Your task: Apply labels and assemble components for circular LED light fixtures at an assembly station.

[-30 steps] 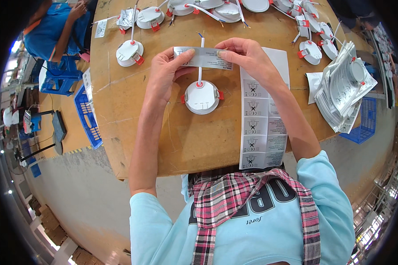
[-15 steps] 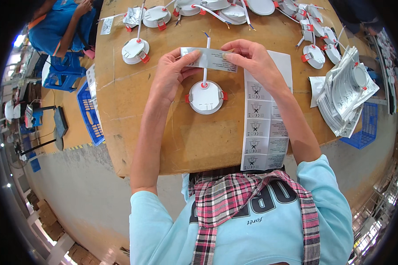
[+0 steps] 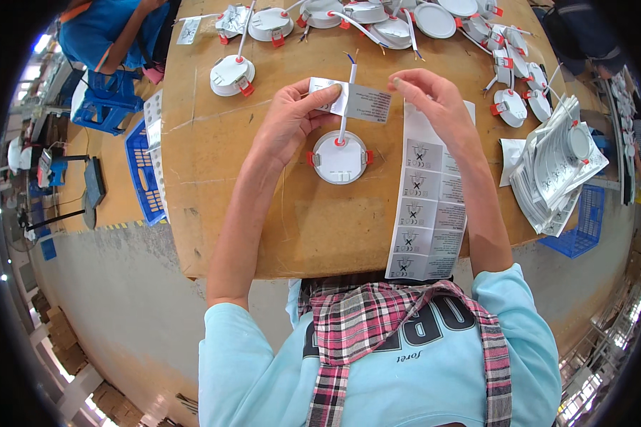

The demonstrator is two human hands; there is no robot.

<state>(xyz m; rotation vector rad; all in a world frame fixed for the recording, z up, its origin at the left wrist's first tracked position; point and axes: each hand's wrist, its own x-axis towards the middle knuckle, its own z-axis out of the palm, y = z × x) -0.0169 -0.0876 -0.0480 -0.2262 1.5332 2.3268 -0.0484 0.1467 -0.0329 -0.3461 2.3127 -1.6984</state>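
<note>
Pinching left hand [image 3: 298, 112]: fingers gripping the label [image 3: 368, 104]; hold it square to the cable [image 3: 345, 129].
Right hand [image 3: 434, 103]: fingers loosely parted, empty, just beside the label; align edges before pressing.
Lamp [image 3: 338, 166]: below the left fingers; avoid tugging.

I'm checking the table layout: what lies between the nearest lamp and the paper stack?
In the head view, the label sheet and the right forearm partly overlapping it lie between lamp and paper stack, with tabletop showing on both sides.

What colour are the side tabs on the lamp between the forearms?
Red: the side tabs on the white lamp, in the head view.
</note>
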